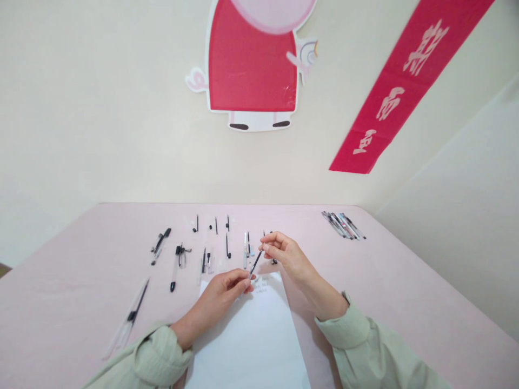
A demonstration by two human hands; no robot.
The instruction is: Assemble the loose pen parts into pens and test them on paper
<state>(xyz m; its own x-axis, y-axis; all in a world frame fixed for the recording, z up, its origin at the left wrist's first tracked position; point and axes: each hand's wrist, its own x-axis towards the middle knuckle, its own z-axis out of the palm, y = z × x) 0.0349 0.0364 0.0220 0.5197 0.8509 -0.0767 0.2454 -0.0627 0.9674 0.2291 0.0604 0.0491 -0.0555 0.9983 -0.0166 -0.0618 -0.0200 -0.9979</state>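
Note:
Both my hands hold one thin black pen refill [255, 263] above the top edge of a white sheet of paper [255, 340]. My left hand [227, 292] pinches its lower end, fingers closed. My right hand [284, 251] pinches its upper end between fingertips. Faint writing shows near the top of the paper. Several loose pen parts [214, 248] lie in rows on the pink table [405, 292] just beyond my hands.
A black pen [161, 240] and a clear-barrelled pen [175, 267] lie at the left. Another clear pen [132, 316] rests nearer the left front. A bundle of pens [344, 225] sits at the far right, close to the wall.

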